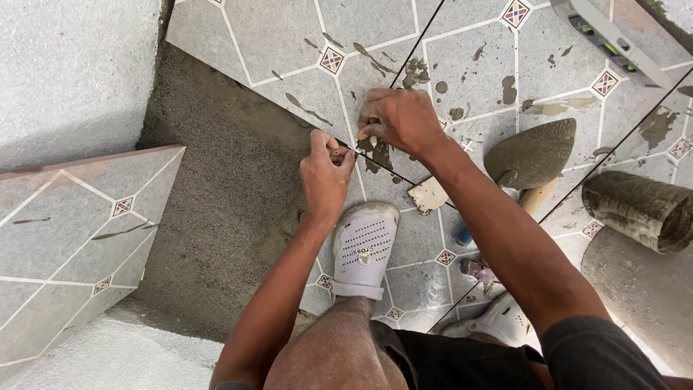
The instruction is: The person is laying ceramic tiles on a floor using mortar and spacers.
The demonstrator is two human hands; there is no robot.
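I am crouched over grey patterned floor tiles (289, 50) smeared with wet mortar. My left hand (326, 173) is pinched shut at the tile edge where the laid tile meets the bare mortar bed (216, 188); what it grips is too small to tell. My right hand (398, 119) rests with curled fingers on the tile joint just beyond, fingertips pressing near a dark gap between tiles. A mortar-caked trowel (533, 155) lies on the tiles to the right of my right forearm. A small broken tile chip (427, 195) lies under that forearm.
A loose patterned tile (72, 231) leans at the left against a rough white wall (72, 72). A spirit level (613, 40) lies at the top right. A mortar-coated roll (639, 209) sits at the right. My white perforated clog (363, 249) stands on the tile.
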